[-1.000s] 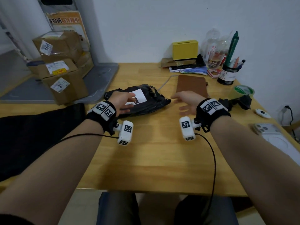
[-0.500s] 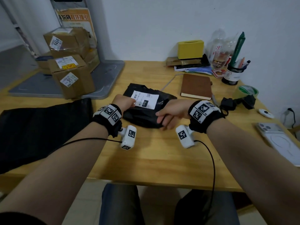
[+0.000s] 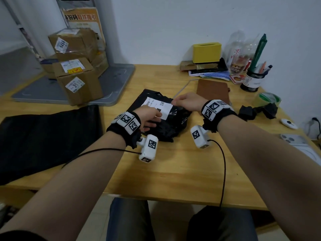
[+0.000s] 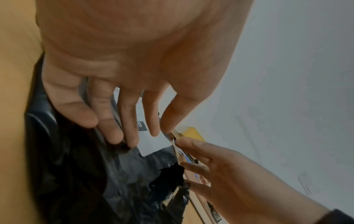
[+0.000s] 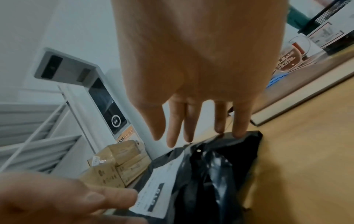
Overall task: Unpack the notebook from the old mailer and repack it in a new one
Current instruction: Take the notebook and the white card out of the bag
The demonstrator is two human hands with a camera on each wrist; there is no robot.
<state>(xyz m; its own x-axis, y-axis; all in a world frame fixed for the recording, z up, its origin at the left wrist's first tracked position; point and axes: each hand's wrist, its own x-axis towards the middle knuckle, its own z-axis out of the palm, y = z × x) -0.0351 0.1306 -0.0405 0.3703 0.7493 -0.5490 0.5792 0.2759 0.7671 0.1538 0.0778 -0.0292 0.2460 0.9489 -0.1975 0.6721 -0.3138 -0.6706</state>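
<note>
Unpacking looks done: the brown notebook [image 3: 213,90] lies on the desk [image 3: 173,171] at one o'clock of the crumpled old mailer [image 3: 166,122], where both hands, left hand [image 3: 149,117] and right hand [image 3: 188,103], rest with released fingers [image 5: 238,127], so next comes fetching the flat black new mailer [image 3: 46,141] at nine o'clock.

— Where does the old mailer [image 3: 166,122] sit for you?
— Mid-table [image 3: 173,171], right ahead of you, with your left hand [image 3: 147,117] on its near left part and your right hand [image 3: 187,102] over its far right edge.

— And the notebook [image 3: 212,90]?
— Behind the mailer and to your right, flat on the table; the pen holder [image 3: 251,80] stands farther right of it.

— The new mailer [image 3: 48,141]?
— Flat at your far left, with the stacked boxes [image 3: 78,80] behind it
</note>
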